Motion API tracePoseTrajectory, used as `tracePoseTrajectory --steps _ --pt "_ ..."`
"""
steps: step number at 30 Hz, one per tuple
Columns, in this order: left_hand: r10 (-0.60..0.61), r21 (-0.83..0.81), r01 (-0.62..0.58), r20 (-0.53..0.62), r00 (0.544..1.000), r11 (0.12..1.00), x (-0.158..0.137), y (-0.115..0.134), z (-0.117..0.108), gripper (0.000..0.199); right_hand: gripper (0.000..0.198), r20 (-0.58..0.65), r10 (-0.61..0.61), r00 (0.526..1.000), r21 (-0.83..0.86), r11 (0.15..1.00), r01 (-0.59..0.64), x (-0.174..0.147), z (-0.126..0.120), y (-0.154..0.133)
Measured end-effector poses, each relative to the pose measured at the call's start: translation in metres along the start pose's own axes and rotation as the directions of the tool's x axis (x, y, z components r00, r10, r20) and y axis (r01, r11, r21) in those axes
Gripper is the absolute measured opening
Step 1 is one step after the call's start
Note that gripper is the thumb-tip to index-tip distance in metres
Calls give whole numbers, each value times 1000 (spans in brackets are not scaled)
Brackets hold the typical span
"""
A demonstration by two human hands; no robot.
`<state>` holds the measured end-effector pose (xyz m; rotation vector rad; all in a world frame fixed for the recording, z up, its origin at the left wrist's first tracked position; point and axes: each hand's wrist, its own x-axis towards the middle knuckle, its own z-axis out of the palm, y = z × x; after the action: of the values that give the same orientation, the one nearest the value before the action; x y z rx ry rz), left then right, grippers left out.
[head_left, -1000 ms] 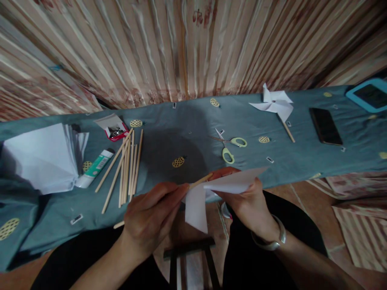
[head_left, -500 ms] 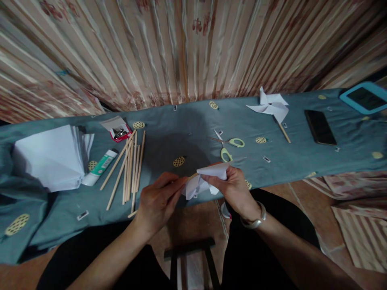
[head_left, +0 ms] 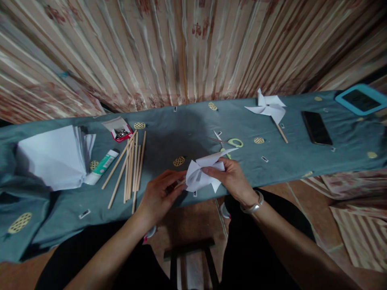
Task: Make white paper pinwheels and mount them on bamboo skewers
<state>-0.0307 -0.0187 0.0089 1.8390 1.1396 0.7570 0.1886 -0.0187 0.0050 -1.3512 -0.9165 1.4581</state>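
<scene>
A white paper pinwheel (head_left: 198,179) with folded blades is between my hands, over the near edge of the table. My right hand (head_left: 234,179) is closed on it, thumb pressed near the pinwheel's middle and fingers behind the paper. My left hand (head_left: 161,191) pinches a thin wooden stick (head_left: 180,184), of which only a short piece shows beside the paper. Whether stick and paper are joined is hidden. Just beyond the pinwheel lie scissors (head_left: 234,142) with light green handles, partly covered by a blade. A finished-looking pinwheel on a stick (head_left: 268,109) lies farther right.
Several wooden sticks (head_left: 129,173), a glue tube (head_left: 102,167), an opened box of metal pins (head_left: 121,133) and a paper stack (head_left: 51,157) lie left on the cloth-covered table (head_left: 169,133). A phone (head_left: 317,128) and blue-framed tablet (head_left: 361,99) lie right. A curtain (head_left: 169,52) hangs behind.
The pinwheel has turned so that its folded front faces up toward me, and its blades spread more into view. My left hand has shifted slightly down and its fingers have loosened somewhat.
</scene>
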Motion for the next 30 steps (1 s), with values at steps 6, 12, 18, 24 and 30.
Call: tracePoseTrajectory --steps 6,12,18,24,30 --pt "-94 -102 91 -22 995 991 -1 -1 -3 23 26 -21 22 1000 40 999 -21 0 -3 -7" --pt "-109 -131 100 -62 992 986 -1 -7 -3 25 27 -43 39 998 102 994 -35 0 -3 -11" --pt "-79 -138 61 -123 989 989 2 -3 -8 19 20 -58 -116 992 -69 991 112 -8 -1 -13" --pt "-19 -110 -2 -189 982 994 0 5 -11 17 7 24 -455 890 -417 805 422 -27 0 -15" --pt "25 -89 -45 -211 977 995 -2 13 -11 17 21 195 -662 724 -493 572 656 -37 -1 -23"
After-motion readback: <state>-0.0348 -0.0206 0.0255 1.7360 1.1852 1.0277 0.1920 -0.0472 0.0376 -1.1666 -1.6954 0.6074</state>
